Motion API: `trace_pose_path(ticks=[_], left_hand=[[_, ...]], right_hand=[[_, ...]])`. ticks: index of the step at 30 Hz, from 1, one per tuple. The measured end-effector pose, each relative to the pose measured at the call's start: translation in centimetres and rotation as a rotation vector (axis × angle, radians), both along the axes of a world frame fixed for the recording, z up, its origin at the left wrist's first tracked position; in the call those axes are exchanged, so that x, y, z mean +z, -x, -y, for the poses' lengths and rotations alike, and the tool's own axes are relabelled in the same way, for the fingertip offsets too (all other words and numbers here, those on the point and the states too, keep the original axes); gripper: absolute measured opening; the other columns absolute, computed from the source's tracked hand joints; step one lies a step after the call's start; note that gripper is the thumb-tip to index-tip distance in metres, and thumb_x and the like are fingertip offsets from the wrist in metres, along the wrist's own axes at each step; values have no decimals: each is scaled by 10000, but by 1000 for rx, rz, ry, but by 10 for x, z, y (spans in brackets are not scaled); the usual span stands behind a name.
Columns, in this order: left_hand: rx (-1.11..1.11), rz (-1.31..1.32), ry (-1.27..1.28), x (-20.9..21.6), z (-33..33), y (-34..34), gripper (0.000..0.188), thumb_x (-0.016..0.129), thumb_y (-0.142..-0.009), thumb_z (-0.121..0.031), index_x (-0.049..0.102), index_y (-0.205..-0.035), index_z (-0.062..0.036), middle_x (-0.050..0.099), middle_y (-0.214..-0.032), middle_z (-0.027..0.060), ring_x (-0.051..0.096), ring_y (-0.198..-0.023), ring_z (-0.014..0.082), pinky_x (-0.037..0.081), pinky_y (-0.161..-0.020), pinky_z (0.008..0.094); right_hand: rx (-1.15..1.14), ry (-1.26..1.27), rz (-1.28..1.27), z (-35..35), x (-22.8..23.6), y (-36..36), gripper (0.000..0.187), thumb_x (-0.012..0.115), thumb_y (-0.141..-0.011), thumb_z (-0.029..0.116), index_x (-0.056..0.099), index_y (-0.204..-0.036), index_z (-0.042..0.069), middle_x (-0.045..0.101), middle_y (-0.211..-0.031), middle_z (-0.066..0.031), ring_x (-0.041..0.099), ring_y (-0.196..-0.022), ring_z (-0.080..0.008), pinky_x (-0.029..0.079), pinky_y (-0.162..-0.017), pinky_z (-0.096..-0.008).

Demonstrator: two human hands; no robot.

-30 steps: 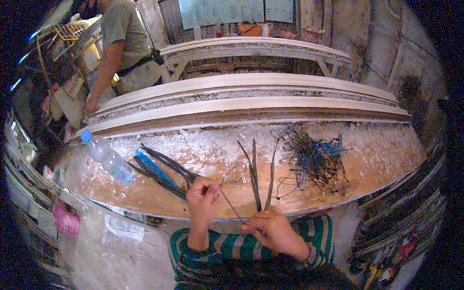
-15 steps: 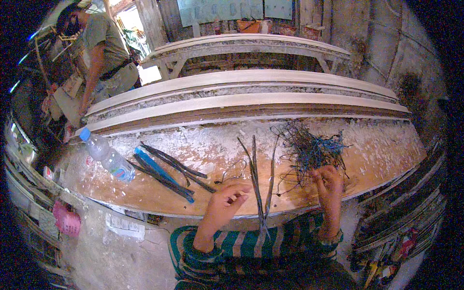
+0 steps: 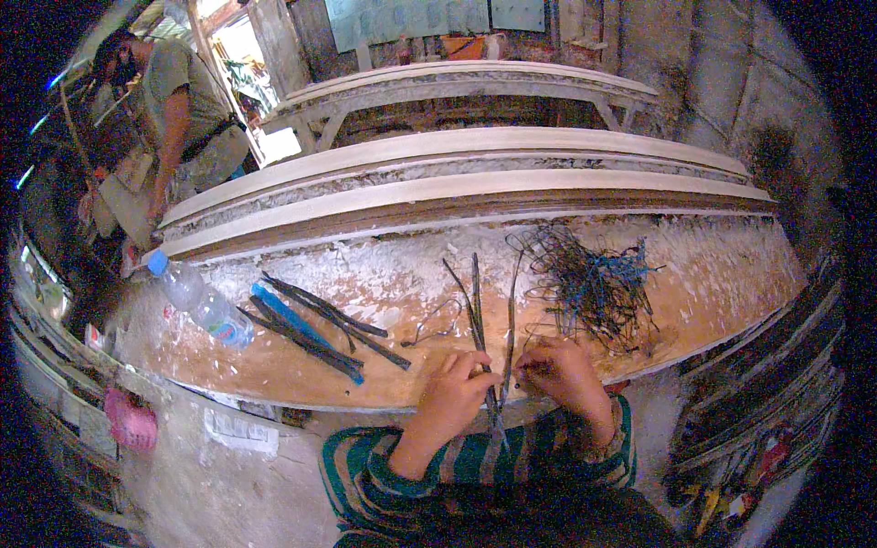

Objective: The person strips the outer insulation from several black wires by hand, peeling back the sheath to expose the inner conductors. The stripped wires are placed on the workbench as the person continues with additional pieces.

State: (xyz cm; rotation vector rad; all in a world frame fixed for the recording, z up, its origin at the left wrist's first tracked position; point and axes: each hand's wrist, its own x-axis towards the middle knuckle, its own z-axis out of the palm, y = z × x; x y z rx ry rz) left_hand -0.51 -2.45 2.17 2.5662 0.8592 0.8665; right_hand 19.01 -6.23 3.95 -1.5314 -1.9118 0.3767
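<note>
Long thin black strips (image 3: 475, 310) lie on the wooden bench, their lower ends meeting at its near edge and hanging over my lap. My left hand (image 3: 449, 395) is beside their left side, thumb and fingers pinched together against or very near them. Just right of the strips, my right hand (image 3: 565, 374) is closed too, fingertips pinched close to the rightmost strip (image 3: 510, 320). Whatever either pinch holds is too small or hidden to make out. A tangled heap of black and blue cords (image 3: 594, 283) sits beyond my right hand.
Left on the bench are black strips (image 3: 315, 342), a blue strip (image 3: 290, 315) and a clear bottle (image 3: 203, 306) with a blue cap. Pale wooden rails (image 3: 475, 187) cross behind. A person (image 3: 187, 110) bends over at far left. A pink thing (image 3: 131, 418) lies low at left.
My right hand has left the cord heap and moved left and nearer, beside the strips. My left hand has shifted right and slightly down, and its fingers have drawn together.
</note>
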Motion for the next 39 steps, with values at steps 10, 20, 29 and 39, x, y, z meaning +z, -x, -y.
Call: trace_pose_path(ticks=[10, 20, 29, 39], left_hand=[[-5, 39, 5, 2, -1, 1, 186, 593, -658, -32, 626, -833, -85, 516, -950, 60, 499, -895, 259, 431, -773, 356], [-24, 71, 74, -10, -6, 1, 182, 582, -661, -1, 618, -823, -79, 505, -959, 84, 498, -903, 275, 428, -777, 356], [80, 141, -21, 1, -1, -1, 136, 583, -679, -20, 610, -782, -105, 519, -968, 73, 507, -914, 260, 390, -819, 375], [85, 204, -49, 7, -3, 8, 168, 586, -727, -114, 556, -890, -143, 564, -813, 29, 524, -841, 235, 289, -875, 450]], right_hand=[[-558, -272, 189, -10, -16, -20, 278, 646, -619, 71, 649, -883, 159, 572, -937, -51, 530, -886, -248, 396, -735, -393], [-223, -31, 194, 17, 13, -4, 262, 658, -589, 108, 649, -845, 165, 583, -809, -59, 567, -776, -257, 420, -688, -380], [23, 322, 418, 29, 25, 32, 237, 626, -711, 297, 631, -839, 98, 609, -707, -133, 587, -641, -308, 455, -595, -403], [32, 260, -200, 40, 51, 24, 173, 656, -736, 135, 518, -695, 38, 471, -549, -60, 466, -505, -133, 370, -474, -293]])
